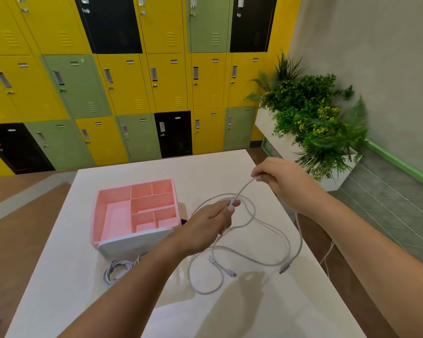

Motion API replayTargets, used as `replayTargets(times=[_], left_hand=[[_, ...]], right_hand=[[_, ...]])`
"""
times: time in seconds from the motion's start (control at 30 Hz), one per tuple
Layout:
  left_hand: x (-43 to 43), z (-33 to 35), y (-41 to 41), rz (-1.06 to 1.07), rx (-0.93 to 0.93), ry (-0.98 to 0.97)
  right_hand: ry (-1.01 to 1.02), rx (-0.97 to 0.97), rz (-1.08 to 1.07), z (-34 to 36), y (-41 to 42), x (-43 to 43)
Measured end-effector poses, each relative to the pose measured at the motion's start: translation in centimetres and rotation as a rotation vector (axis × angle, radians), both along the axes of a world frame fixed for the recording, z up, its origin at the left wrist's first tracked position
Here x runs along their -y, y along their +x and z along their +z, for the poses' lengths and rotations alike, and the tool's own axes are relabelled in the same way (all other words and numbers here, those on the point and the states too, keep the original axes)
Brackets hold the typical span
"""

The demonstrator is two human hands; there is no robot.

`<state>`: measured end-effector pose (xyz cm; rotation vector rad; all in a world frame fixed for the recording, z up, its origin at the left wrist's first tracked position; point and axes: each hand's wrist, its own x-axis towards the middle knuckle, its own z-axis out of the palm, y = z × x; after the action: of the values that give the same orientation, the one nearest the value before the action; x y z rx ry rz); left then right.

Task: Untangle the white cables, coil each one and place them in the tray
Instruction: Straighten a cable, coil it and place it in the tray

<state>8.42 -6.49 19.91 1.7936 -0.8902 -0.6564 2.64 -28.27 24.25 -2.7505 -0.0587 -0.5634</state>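
Fingers [259, 176] of my right hand [282, 181] pinch a cable [244, 189] at centre right; my left hand [211, 222] grips the same run lower down, near a plug. Slack loops [254, 254] cross on the table [266, 313] at lower centre. Pulling now could cinch those crossings into a knot or drag a plug [284, 267] off the edge. The tray [97, 215] sits left, empty; another bundle [119, 268] lies below it.

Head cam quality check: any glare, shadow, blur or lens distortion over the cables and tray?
Head view: strong wide-angle bend, the lockers lean and curve outward. Table is glossy, with soft arm shadows near the loose cable and glare patches. Both hands, left hand and right hand, are slightly soft, as are the frame edges. Tray is evenly lit, no glare.
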Motion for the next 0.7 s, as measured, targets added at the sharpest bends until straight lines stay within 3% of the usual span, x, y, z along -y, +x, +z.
replayTargets(times=[0.2,0.33,0.47,0.7], left_hand=[[0.2,1.0,0.2,0.000,-0.131,-0.084],[0.7,1.4,0.2,0.029,-0.256,-0.197],[0.9,0.9,0.7,0.066,-0.394,-0.233],[1.3,-0.4,1.1,0.220,-0.569,-0.228]], right_hand=[[0.089,-0.046,-0.143,-1.8,0.4,0.1],[0.356,-0.095,-0.164,-3.6,0.4,-1.0],[0.662,0.111,-0.210,-3.5,0.3,-1.8],[0.337,0.341,-0.101,-2.0,0.3,-1.8]])
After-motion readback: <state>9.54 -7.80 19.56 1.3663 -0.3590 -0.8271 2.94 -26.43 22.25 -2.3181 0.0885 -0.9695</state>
